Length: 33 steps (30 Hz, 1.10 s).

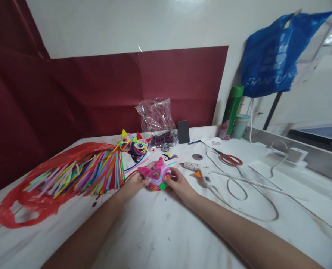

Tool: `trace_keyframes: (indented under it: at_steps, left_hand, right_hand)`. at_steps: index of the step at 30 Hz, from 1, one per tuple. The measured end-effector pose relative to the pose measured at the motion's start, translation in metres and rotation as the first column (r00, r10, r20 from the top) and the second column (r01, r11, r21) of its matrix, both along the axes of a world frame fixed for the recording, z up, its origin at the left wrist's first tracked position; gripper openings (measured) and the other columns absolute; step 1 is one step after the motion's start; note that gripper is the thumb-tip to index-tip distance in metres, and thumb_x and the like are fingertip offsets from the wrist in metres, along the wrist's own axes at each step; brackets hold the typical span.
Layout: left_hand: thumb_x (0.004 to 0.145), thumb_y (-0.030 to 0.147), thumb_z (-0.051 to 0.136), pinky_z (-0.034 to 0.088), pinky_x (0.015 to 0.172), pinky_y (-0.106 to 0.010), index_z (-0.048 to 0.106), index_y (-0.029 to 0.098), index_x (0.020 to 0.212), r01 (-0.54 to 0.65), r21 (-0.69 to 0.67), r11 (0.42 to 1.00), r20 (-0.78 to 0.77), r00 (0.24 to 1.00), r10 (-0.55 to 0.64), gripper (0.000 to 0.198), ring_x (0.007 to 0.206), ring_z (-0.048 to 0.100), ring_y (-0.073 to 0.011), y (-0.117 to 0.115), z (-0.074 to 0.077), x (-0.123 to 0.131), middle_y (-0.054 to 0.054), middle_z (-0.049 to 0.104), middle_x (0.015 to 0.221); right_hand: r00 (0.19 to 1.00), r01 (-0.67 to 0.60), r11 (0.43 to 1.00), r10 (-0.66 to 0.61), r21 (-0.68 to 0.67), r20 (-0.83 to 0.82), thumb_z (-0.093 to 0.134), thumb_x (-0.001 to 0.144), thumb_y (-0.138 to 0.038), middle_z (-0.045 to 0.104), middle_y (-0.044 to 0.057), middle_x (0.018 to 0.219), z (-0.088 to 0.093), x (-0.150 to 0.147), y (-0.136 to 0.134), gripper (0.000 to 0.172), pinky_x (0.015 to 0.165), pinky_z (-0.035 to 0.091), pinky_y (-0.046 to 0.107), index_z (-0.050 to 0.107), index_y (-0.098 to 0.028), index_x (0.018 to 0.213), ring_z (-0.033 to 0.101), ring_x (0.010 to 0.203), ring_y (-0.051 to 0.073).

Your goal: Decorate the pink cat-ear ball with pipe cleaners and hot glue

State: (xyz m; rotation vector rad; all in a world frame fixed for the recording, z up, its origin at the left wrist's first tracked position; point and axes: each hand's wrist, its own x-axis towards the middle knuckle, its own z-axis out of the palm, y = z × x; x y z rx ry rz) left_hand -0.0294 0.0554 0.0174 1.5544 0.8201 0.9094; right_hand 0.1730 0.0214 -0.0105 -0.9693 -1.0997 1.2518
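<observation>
Ornament (156, 175) in pink stripes, with two pointed ears and a green spot near its lower edge, is held between a person's hands at the middle of a white bench (143, 231). The left hand (136, 183) grips one side, its thumb against the rim; the right hand (178, 182) clasps the opposite side, fingers curled round the edge. Whether the piece touches the surface cannot be told.

To the left, a bundle of bright fuzzy sticks (95, 172) lies fanned across a red plastic bag (10, 216). Beyond it sit a yellow-eared ornament (124, 142) and a red-eared ornament (140, 147), side by side. Behind, a clear bag (157, 114) stands near a dark phone (183, 132) propped upright.

On the right, a glue gun (192, 166) lies near orange-handled scissors (230, 160), with a looping white cord (255, 216) below. A green can (233, 106) and a pale cup (241, 127) stand beneath a hanging blue bag (272, 56).
</observation>
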Motion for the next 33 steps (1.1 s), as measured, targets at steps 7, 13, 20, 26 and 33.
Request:
trace_keyframes:
  at_steps: [7,13,20,26,33]
  left_hand:
    - [0.063,0.026,0.083,0.049,0.099,-0.046,0.054,0.021,0.131,-0.051,-0.036,0.998,0.153,0.987,0.056,0.074,0.116,0.063,-0.0315,-0.003,-0.020,0.010,-0.014,0.065,0.128]
    - [0.062,0.026,0.084,0.053,0.095,-0.042,0.049,0.021,0.134,-0.069,-0.017,0.997,0.188,0.980,0.071,0.081,0.117,0.062,-0.0317,-0.002,-0.033,0.007,-0.014,0.063,0.131]
    - [0.065,0.027,0.082,0.053,0.094,-0.041,0.043,0.021,0.139,-0.088,-0.005,0.996,0.171,0.981,0.088,0.083,0.118,0.062,-0.0308,-0.007,-0.038,0.009,-0.015,0.062,0.131]
    - [0.065,0.026,0.081,0.054,0.092,-0.042,0.042,0.021,0.139,-0.110,-0.008,0.994,0.162,0.981,0.110,0.084,0.111,0.065,-0.0294,-0.015,-0.029,0.018,-0.014,0.062,0.130]
    - [0.066,0.032,0.079,0.053,0.090,-0.039,0.048,0.018,0.132,-0.192,-0.002,0.981,0.149,0.970,0.190,0.075,0.110,0.064,-0.0287,-0.020,-0.023,0.021,-0.016,0.064,0.125]
  right_hand:
    - [0.997,0.024,0.991,-0.034,0.134,0.076,0.076,0.069,-0.039,0.067,0.006,0.103,0.002,0.002,0.002,0.038,0.090,0.048,0.040,0.062,-0.022,0.099,0.061,0.099,0.025]
    - [0.998,0.003,0.992,-0.012,0.129,0.067,0.076,0.070,-0.039,0.065,0.007,0.115,0.004,0.001,-0.002,0.046,0.092,0.047,0.039,0.059,-0.022,0.110,0.059,0.106,0.024]
    - [0.994,0.029,0.991,-0.042,0.128,0.099,0.077,0.067,-0.038,0.066,0.008,0.116,0.008,0.001,-0.006,0.051,0.089,0.049,0.039,0.059,-0.022,0.112,0.060,0.102,0.024]
    - [0.997,0.035,0.995,-0.041,0.098,0.062,0.073,0.068,-0.033,0.068,0.006,0.108,0.006,0.002,-0.003,0.043,0.079,0.051,0.036,0.060,-0.022,0.107,0.062,0.093,0.024]
    - [0.998,0.031,0.999,-0.030,0.008,-0.053,0.069,0.071,-0.035,0.070,0.004,0.097,-0.001,0.003,0.004,0.031,0.079,0.049,0.034,0.062,-0.021,0.098,0.063,0.090,0.023]
